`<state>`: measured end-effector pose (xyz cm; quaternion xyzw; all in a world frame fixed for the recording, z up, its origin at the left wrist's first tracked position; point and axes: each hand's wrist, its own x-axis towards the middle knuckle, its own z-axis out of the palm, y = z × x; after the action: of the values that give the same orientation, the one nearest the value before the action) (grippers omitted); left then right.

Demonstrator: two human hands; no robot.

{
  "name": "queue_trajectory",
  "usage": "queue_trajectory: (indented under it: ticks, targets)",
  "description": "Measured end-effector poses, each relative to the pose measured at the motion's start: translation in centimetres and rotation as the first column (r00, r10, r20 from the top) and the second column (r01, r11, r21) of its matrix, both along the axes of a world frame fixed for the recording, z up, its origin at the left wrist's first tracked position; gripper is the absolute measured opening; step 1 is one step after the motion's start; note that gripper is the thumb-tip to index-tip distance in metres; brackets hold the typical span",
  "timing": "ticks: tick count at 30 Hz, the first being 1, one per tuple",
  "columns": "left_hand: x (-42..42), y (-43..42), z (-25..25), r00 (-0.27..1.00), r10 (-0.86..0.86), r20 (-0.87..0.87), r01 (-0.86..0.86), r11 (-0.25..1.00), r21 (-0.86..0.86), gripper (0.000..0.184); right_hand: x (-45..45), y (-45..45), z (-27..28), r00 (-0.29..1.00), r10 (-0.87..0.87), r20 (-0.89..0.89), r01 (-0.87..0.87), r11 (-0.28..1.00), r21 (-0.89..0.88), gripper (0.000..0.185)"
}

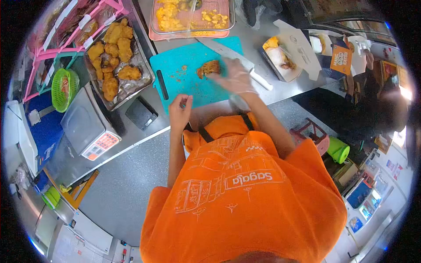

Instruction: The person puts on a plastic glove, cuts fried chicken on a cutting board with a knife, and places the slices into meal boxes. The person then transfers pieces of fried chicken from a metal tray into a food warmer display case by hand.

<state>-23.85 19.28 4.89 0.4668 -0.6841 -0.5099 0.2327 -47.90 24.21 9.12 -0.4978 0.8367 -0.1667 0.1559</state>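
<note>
Fried piece (pixel 209 69) lies sideways; right hand (pixel 234 78) near, grip wide; left hand (pixel 180 108), grip narrow.

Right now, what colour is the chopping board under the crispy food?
The chopping board is bright turquoise, with some crumbs on it; the head view shows it best.

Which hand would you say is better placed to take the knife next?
Probably the right hand: it is beside the knife, whose handle points to that side; the left hand is farther off.
</note>
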Motion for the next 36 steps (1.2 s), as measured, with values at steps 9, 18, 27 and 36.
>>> queue_trajectory:
  ticks: [9, 18, 27, 36]
  targets:
    - [1.7, 1.5, -0.6, 0.998, 0.053, -0.023, -0.053, 0.999, 0.006, 0.016, -1.1, -2.4, -3.6, 0.978, -0.040, 0.204, 0.047, 0.998, -0.031, 0.055]
    - [0.4, 1.3, -0.8, 1.000, -0.008, -0.015, 0.008, 1.000, 0.003, 0.014, -15.8, 11.0, 5.6, 0.740, -0.484, 0.467, 0.590, 0.801, -0.105, 0.091]
    - [-1.5, 0.6, 0.5, 0.996, -0.089, -0.003, 0.089, 0.994, -0.058, 0.015, -21.6, 18.5, 2.0, 0.558, -0.665, 0.496, 0.805, 0.578, -0.131, 0.039]
    - [-9.0, 0.3, 3.8, 0.949, -0.316, -0.004, 0.315, 0.948, -0.049, 0.013, -20.0, 14.8, -1.0, 0.878, -0.417, -0.237, 0.370, 0.903, -0.218, 0.018]
